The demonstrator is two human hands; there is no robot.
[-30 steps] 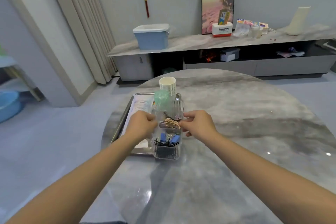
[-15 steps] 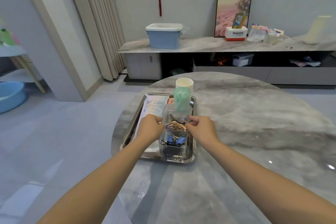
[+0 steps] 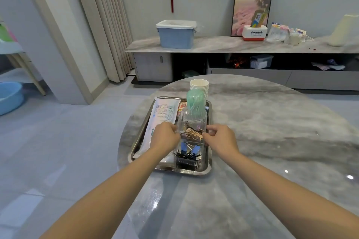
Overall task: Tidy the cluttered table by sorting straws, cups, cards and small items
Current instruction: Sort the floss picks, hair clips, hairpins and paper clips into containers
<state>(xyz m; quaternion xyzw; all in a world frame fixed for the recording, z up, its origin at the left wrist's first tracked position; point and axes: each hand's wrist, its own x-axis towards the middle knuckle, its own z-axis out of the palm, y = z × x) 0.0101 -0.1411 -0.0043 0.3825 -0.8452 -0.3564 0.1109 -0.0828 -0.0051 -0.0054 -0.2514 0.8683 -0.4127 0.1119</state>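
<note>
Hands gripped a clear organizer point(image 3: 192, 122) (clips inside) on both sides: left hand point(image 3: 165, 137), right hand point(image 3: 221, 138), fingers curled; it stood in the steel tray point(image 3: 208, 167).

Blue clips point(image 3: 195, 150), grey marbled table point(image 3: 272, 132)

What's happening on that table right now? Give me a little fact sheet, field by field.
Left hand: grips the left side of the clear organizer
Right hand: grips its right side
Organizer holds: blue binder clips, dark small items, a green bundle
Organizer position: over the metal tray
Also in tray: white packet
Behind: stack of paper cups
Surface: marble table
</note>
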